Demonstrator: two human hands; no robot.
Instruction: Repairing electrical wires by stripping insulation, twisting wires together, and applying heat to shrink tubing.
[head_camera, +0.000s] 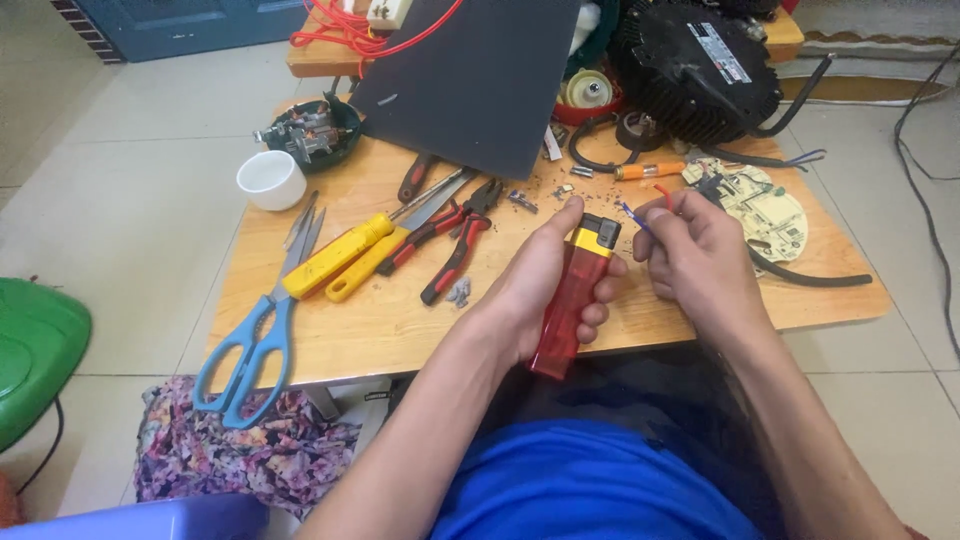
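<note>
Blue-shirted lap, and above it the left hand (545, 290) gripping a red lighter (572, 300), thumb on top.
Right hand (700, 255), at three o'clock, pinches thin wires (640, 215) beside it; I'd judge heating is imminent, needing flame under the tips.

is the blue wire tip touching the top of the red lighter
Apart. The head view shows bare tabletop between the blue wire, pinched in the right hand, and the yellow-topped red lighter that the left hand holds.
</note>
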